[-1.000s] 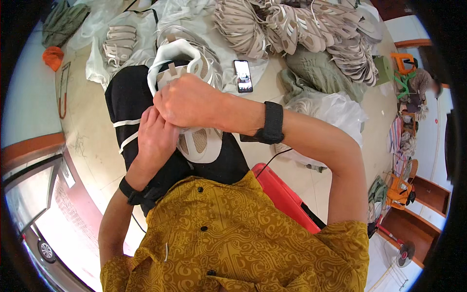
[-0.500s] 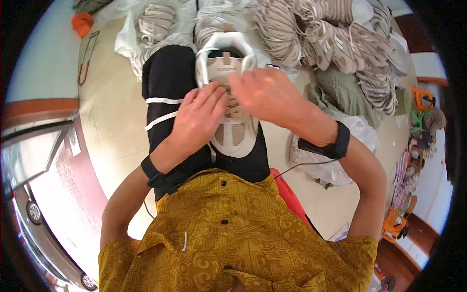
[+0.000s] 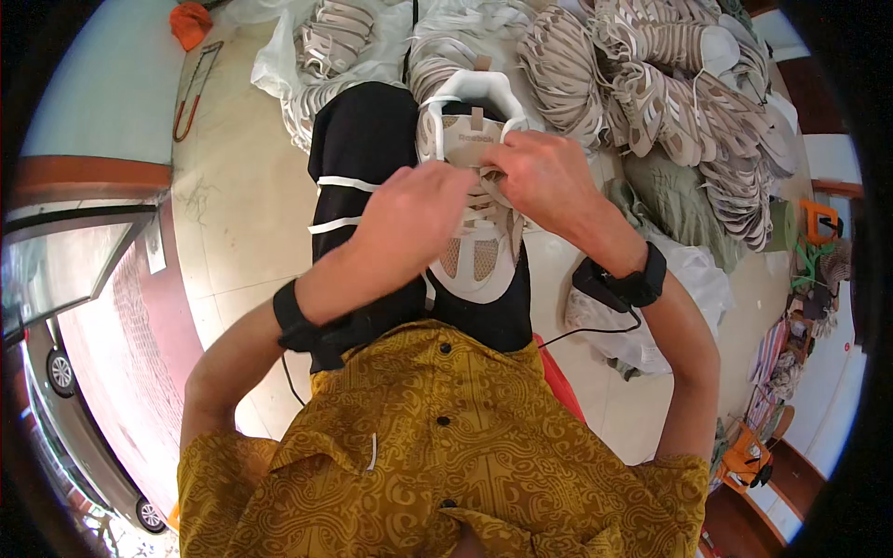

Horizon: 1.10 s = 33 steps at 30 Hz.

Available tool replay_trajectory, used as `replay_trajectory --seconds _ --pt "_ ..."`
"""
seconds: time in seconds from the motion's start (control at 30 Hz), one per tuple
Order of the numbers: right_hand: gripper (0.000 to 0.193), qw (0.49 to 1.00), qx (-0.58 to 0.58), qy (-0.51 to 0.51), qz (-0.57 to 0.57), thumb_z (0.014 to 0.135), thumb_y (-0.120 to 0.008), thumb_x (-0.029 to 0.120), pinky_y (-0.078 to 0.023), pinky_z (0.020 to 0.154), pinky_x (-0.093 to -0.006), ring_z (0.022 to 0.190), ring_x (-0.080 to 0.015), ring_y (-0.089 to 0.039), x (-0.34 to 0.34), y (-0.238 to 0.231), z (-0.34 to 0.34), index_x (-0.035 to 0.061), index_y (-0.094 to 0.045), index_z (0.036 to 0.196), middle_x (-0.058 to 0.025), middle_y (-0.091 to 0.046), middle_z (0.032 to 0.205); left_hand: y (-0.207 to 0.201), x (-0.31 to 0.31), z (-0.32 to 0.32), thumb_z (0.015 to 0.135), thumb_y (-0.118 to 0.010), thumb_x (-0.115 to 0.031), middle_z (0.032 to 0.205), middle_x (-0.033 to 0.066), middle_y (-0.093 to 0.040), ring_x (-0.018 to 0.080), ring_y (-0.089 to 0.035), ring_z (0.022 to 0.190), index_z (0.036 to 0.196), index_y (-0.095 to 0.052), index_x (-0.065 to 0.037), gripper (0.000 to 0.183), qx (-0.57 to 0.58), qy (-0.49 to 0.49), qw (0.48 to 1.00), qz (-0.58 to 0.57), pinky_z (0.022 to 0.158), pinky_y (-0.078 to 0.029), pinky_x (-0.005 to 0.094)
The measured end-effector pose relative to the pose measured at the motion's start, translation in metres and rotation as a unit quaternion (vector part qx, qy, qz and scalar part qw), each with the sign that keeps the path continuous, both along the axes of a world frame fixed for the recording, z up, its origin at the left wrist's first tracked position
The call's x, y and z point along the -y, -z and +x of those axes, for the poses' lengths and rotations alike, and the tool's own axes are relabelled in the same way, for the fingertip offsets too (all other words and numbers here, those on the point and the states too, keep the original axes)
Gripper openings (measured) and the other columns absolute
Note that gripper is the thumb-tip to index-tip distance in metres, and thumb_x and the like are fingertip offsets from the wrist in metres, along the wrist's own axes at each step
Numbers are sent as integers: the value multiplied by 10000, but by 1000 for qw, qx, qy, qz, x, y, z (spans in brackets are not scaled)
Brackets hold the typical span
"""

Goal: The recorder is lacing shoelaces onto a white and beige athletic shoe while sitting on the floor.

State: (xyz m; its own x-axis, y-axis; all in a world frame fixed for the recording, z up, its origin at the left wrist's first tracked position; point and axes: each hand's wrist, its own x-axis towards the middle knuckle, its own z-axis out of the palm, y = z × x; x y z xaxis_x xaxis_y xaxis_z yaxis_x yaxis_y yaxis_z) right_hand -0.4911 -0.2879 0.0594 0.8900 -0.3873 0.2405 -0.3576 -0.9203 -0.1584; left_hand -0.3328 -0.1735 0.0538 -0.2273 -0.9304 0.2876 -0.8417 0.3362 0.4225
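A beige and white sneaker [image 3: 474, 279] rests on my right thigh, its toe pointing toward me and its padded collar away. My left hand [image 3: 419, 214] is closed in a pinch over the left side of the lacing. What its fingertips hold is hidden. On the opposite side, my right hand [image 3: 549, 181] pinches the sneaker's upper edge just below the tongue [image 3: 468, 130]. Part of the beige lacing [image 3: 481, 200] shows between the hands. Two white strips [image 3: 346, 181] lie across my black-clad left thigh.
Bundles of similar beige shoe uppers [image 3: 651, 102] lie on the floor ahead and right, and others rest on plastic bags [image 3: 277, 58]. A grey-green bundle [image 3: 679, 191] sits at the right. A cable [image 3: 595, 328] hangs from my right wristband. A red seat edge [image 3: 559, 386] shows beside me.
My left hand has lifted and turned, its spread fingers now drawn into a pinch. My right hand has settled on the sneaker's right edge. The whole view has shifted slightly.
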Motion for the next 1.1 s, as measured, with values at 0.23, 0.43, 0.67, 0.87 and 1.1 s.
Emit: replay_trajectory --seconds 0.23,0.43,0.67,0.87,1.1 --pt "93 998 -1 40 52 704 -557 146 -493 557 -388 625 -269 -614 -4 -1 4 75 -617 706 -81 -595 686 7 36 15 744 -535 -33 791 131 -547 312 -587 714 847 -542 -31 104 30 -4 999 -20 595 -483 395" --pt "88 993 26 59 96 707 -558 152 -493 571 -387 624 -273 -614 -2 8 -2 101 -630 708 -78 -605 685 2 37 0 709 -558 -86 742 94 -539 251 -599 691 754 -556 -51 57 148 -1 989 -27 541 -485 366" --pt "115 990 16 80 114 707 -560 162 -501 598 -395 651 -290 -628 3 8 -2 118 -665 726 -107 -635 711 2 41 -9 639 -578 -125 703 46 -532 187 -523 718 670 -604 -49 86 320 87 938 -96 612 -423 293" --pt "143 986 -64 111 108 712 -563 187 -498 586 -426 616 -328 -620 5 7 0 95 -671 725 -155 -626 682 -2 50 -4 633 -580 -133 695 43 -533 181 -493 776 669 -620 -65 87 299 124 940 -104 683 -383 293" --pt "146 968 0 134 212 726 -558 191 -496 595 -411 640 -328 -619 2 8 -3 122 -683 753 -148 -622 686 7 51 -5 634 -581 -131 624 48 -534 193 -535 663 644 -598 -59 74 330 93 933 -112 644 -395 311"
